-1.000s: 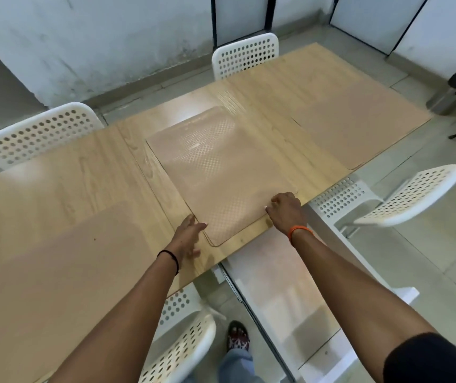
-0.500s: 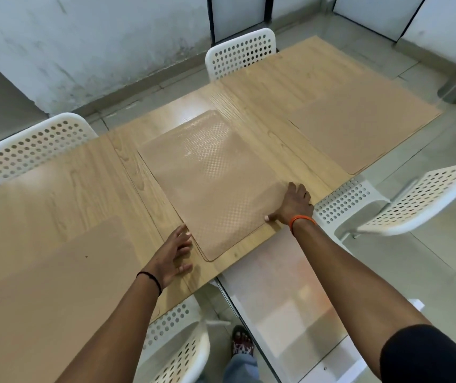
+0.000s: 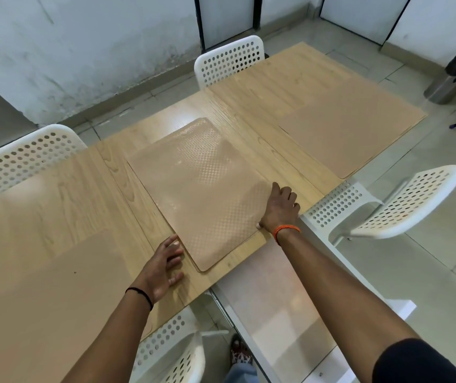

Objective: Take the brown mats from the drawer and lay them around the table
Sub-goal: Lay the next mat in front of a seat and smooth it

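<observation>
Since a sec ago both hands slid up the middle mat (image 3: 202, 189): right hand (image 3: 280, 210) now flat on its right edge, left hand (image 3: 163, 268) spread on the table (image 3: 55, 194) touching its left edge. Nothing gripped. Best to nudge w/ even pressure till it's square w/ the table edge.

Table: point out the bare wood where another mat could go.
Bare wood on the table runs along the far edge: a wide patch in front of the left chair, another past the right mat. Narrow strips flank the middle mat. The near edge is crowded: left mat, left hand, right hand.
</observation>
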